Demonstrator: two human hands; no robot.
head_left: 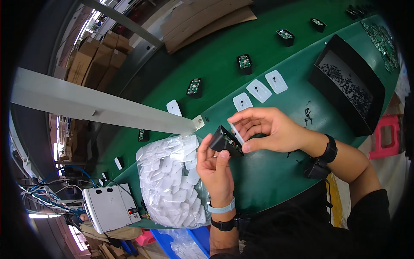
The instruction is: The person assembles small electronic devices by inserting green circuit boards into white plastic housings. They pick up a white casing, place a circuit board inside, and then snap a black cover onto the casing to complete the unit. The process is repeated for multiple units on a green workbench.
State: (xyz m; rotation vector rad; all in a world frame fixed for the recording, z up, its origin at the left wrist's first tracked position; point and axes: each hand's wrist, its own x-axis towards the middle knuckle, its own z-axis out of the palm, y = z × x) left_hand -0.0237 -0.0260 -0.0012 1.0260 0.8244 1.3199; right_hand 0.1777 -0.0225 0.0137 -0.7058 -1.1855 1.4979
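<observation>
My left hand (216,170) grips a black plastic housing (225,142), tilted so its open side with a green circuit board faces right. Between the thumb and fingers of my right hand (269,129) is a white plastic cover (236,133), held on edge close to the housing's open side. Whether the two touch I cannot tell. Beyond my right hand, three white covers (259,90) lie in a row on the green table, each with a small black part on it. Left of my left hand sits a clear bag of white covers (168,185).
Several black housings with circuit boards (244,64) stand along the green strip behind. A black box of small black parts (351,82) and a heap of circuit boards (381,43) are at right. A white metal beam (103,103) crosses the left; below it stands a white machine (111,207).
</observation>
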